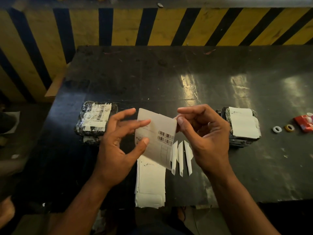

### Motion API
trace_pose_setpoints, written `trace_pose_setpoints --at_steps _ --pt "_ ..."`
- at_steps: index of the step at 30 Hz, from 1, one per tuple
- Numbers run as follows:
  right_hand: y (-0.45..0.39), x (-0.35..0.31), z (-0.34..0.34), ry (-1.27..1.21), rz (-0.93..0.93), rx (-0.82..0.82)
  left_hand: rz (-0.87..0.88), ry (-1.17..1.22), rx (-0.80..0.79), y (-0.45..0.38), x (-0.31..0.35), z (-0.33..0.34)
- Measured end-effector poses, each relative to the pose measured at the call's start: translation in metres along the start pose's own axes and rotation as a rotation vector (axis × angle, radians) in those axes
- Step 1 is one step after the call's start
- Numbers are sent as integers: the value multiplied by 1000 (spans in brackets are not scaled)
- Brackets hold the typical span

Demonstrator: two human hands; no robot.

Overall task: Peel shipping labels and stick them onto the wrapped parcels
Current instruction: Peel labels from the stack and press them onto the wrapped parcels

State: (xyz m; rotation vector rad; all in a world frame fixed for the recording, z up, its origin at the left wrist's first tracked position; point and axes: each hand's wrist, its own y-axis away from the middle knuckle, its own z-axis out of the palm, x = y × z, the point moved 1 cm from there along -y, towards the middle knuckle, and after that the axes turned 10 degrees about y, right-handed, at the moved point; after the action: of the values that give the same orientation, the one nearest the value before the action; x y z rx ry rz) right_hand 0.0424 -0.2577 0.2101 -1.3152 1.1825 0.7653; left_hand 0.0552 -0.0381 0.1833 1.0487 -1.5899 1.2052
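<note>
I hold a white shipping label (160, 131) with two barcodes upright above the black table (169, 78). My left hand (118, 145) pinches its left edge between thumb and fingers. My right hand (203, 136) pinches its upper right corner. Below the label lies a stack of more labels (150, 184) at the table's front edge. Three narrow white backing strips (181, 158) lie beside the stack. A stack of black wrapped parcels (94, 121) bearing barcode labels sits at the left. Another stack of black wrapped parcels (242, 126) with a white sheet on top sits at the right.
Two small tape rings, white (277, 129) and yellow (289, 127), lie at the far right next to a red packet (304, 123). A yellow-and-black striped wall (152, 26) stands behind the table. The floor drops away on the left.
</note>
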Motion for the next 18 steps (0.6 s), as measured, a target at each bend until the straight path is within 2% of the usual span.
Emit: trace_pose_setpoints --at_steps 3,7,18 --pt "2 1 4 30 -5 16 91 -138 83 -2 10 12" --pt "4 -1 11 48 -22 25 152 -84 56 -5 23 34" --pt "8 0 13 71 -33 20 58 44 58 -8 30 40"
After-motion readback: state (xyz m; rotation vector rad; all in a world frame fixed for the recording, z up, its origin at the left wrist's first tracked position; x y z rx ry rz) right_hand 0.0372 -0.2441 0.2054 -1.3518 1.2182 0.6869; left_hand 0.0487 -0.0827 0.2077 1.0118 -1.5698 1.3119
